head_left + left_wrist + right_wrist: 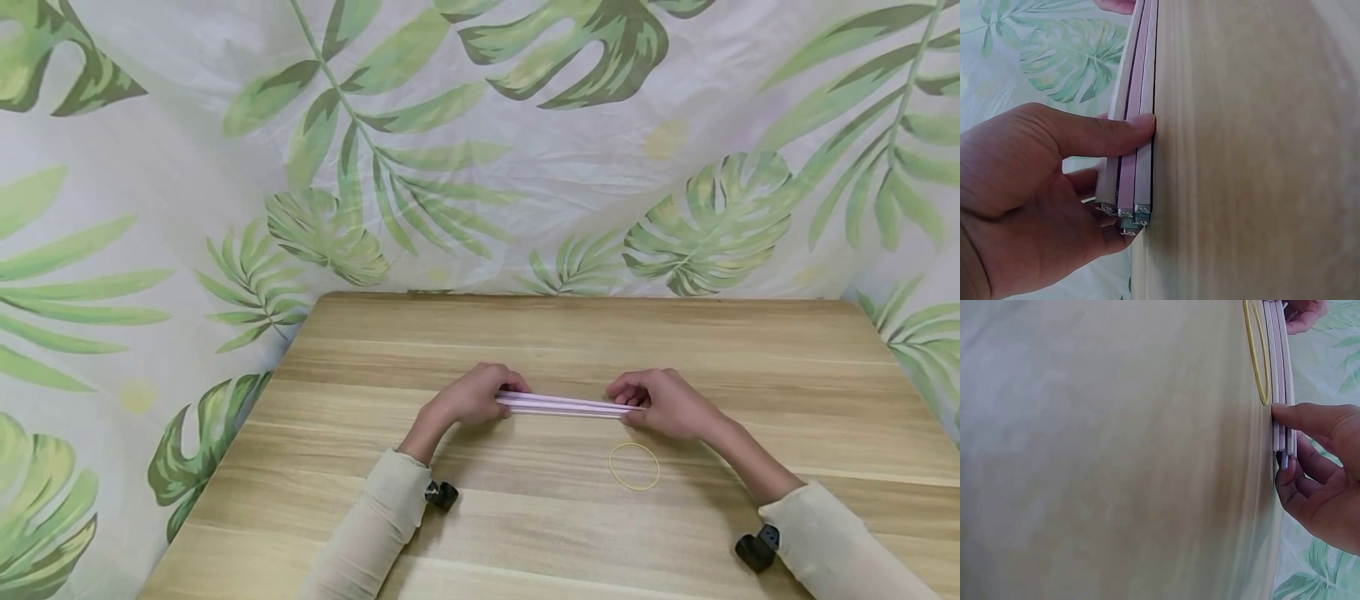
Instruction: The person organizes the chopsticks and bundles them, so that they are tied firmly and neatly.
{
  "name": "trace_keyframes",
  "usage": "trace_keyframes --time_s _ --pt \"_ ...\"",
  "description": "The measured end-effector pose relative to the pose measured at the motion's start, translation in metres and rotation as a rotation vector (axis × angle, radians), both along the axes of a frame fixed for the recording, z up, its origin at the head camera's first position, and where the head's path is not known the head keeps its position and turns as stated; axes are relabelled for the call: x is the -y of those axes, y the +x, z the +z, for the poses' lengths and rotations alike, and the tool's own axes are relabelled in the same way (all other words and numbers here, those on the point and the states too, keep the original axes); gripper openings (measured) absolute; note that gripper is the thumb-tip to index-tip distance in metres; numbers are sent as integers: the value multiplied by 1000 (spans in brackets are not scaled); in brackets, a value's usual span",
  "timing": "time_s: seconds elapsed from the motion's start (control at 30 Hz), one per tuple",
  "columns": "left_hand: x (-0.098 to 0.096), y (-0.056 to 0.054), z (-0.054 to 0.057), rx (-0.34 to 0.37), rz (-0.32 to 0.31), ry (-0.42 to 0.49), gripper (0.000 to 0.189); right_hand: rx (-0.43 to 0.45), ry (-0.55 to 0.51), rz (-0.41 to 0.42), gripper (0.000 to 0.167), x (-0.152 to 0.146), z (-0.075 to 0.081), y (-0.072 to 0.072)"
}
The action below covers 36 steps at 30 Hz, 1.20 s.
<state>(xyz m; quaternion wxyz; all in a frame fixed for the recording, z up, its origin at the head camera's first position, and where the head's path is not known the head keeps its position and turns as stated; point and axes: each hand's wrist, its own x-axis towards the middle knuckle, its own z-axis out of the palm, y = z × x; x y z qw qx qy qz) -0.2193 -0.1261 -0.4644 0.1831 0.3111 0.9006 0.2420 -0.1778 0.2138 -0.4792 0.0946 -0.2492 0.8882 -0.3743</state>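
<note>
Pinched the bundle of slender sticks [567,406] near one end with the left hand [477,393] and near the other with the right hand [670,404], both times between thumb and fingers. Held lengthwise between the hands, low at the tabletop [525,533], just beyond the yellow band [1252,347]; could not tell whether touching the surface. Looked light, stiff and fairly smooth, so likely to slide against one another under a loose squeeze. Seemed best taken at both ends, to keep aligned.
</note>
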Motion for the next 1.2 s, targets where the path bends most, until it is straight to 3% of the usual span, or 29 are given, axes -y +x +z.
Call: trace_keyframes --time_s 0.2,0.57,1.2 --pt "0 0 0 19 -21 -10 34 -4 16 13 24 1 -1 0" --pt "0 0 0 -22 -42 -24 31 -16 21 20 24 3 0 0" --pt "-4 5 2 14 71 -24 37 2 44 11 27 9 4 1"
